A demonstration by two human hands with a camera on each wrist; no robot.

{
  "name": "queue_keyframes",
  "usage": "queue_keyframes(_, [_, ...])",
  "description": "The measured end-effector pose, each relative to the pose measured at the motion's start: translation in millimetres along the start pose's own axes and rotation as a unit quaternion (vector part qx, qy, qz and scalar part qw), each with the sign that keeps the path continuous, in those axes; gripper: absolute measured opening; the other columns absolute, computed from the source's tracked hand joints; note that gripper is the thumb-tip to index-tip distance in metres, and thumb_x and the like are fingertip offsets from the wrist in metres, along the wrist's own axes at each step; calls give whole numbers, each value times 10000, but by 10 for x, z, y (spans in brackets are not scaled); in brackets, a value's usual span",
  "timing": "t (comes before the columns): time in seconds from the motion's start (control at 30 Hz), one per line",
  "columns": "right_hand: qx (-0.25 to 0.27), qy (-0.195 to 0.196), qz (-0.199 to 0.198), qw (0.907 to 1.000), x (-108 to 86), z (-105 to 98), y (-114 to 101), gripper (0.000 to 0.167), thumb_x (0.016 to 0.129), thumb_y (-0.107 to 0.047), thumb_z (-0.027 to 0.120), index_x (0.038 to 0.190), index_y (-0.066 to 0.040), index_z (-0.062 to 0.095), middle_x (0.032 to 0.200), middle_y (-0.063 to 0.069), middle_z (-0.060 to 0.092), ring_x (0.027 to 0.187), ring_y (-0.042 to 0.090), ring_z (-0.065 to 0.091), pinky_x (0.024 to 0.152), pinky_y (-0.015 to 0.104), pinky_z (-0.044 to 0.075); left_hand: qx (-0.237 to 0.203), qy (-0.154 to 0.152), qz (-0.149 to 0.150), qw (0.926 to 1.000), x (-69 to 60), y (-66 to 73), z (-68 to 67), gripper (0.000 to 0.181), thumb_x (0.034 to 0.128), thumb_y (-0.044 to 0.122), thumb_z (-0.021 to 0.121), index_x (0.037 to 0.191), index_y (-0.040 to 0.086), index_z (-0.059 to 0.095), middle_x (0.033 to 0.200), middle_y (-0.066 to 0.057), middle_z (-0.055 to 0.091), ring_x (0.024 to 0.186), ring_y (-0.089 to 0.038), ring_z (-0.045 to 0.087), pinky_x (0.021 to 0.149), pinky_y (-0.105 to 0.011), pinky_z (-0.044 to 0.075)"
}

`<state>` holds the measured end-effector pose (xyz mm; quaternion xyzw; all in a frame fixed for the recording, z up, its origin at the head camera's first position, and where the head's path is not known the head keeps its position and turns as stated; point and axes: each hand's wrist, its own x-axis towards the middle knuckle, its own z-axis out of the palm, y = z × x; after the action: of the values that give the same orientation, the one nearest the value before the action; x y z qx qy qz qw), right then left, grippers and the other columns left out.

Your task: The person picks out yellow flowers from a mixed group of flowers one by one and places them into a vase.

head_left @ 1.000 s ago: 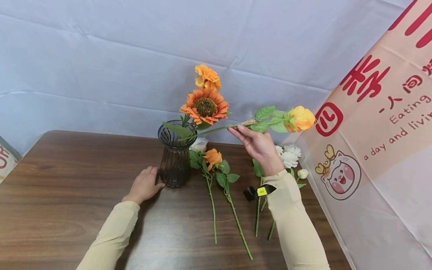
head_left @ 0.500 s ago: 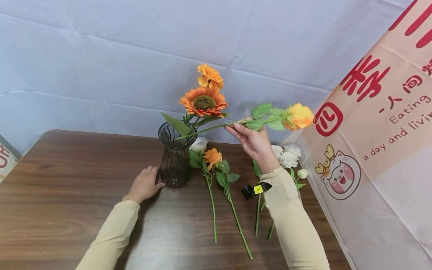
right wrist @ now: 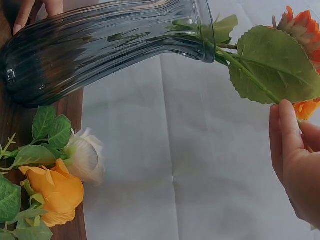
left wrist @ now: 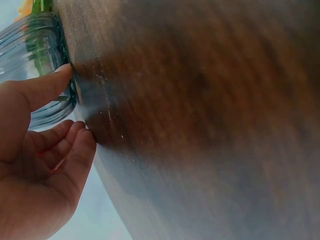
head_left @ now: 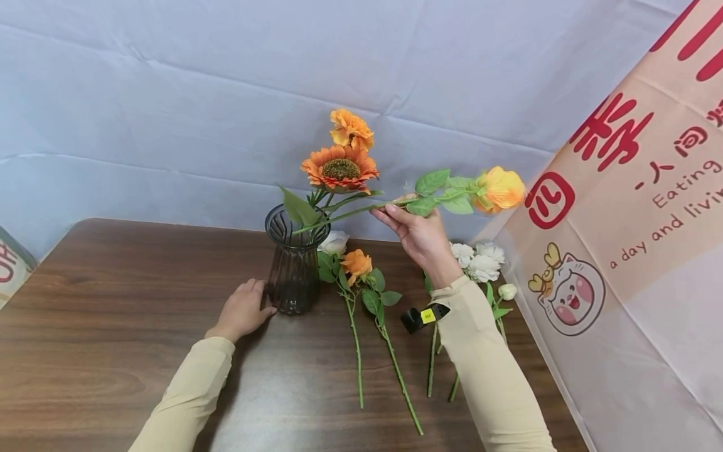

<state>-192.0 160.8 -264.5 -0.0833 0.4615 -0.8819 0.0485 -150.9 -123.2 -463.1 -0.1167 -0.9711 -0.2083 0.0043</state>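
A dark ribbed glass vase (head_left: 292, 276) stands upright on the wooden table. An orange sunflower (head_left: 341, 169) and an orange ruffled flower (head_left: 351, 130) rise from it. My right hand (head_left: 425, 242) pinches the green stem of a yellow rose (head_left: 499, 189), whose bloom points right. The rose is tilted nearly flat, with its stem end at the vase's mouth. My left hand (head_left: 243, 311) rests on the table at the vase's left. In the left wrist view, the thumb (left wrist: 47, 87) touches the base of the vase, and the fingers lie loosely bent beside it.
Right of the vase lie an orange rose (head_left: 357, 265) and a white rose (head_left: 334, 242) with long stems. Several white flowers (head_left: 483, 267) lie beyond the right forearm, partly hidden. A pale cloth (head_left: 198, 125) hangs behind the table, and a printed banner (head_left: 632, 251) at right.
My right hand has moved slightly left with the yellow rose, and its bloom has risen a little. The sunflower and ruffled flower have shifted slightly. My left hand stays in place.
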Motion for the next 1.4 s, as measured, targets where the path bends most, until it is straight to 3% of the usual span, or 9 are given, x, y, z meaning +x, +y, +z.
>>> queue_keyframes(0.4, [-42, -15, -12, 10000, 7, 53, 0, 204, 840, 212, 453, 929, 45, 529, 783, 203, 588, 836, 322, 644, 886, 415, 465, -14, 51, -21, 10000, -8, 10, 16, 601, 807, 222, 686, 1207, -155, 442, 1137, -282, 491, 1093, -427, 452, 929, -513, 386])
queue_keyframes(0.73, [-526, -103, 3, 9986, 38, 102, 69, 181, 842, 219, 436, 828, 56, 514, 779, 149, 584, 800, 259, 644, 869, 413, 480, -49, 59, -47, 10000, -19, 25, 15, 603, 809, 222, 684, 1208, -157, 439, 1135, -282, 490, 1091, -428, 453, 925, -514, 388])
queue_keyframes(1.17, [-863, -446, 46, 9953, 48, 144, 126, 162, 846, 222, 414, 842, 84, 498, 827, 157, 584, 849, 267, 632, 899, 434, 459, -70, 62, -41, 9999, -18, 16, 22, 603, 807, 223, 685, 1207, -156, 441, 1134, -281, 491, 1093, -426, 452, 927, -513, 385])
queue_keyframes(1.4, [-1037, -570, 51, 9930, 55, 159, 137, 205, 852, 208, 428, 835, 46, 551, 870, 151, 601, 885, 283, 625, 900, 434, 460, -62, 33, -38, 10000, -19, 22, 3, 593, 808, 217, 685, 1199, -159, 445, 1122, -283, 493, 1080, -425, 460, 909, -517, 399])
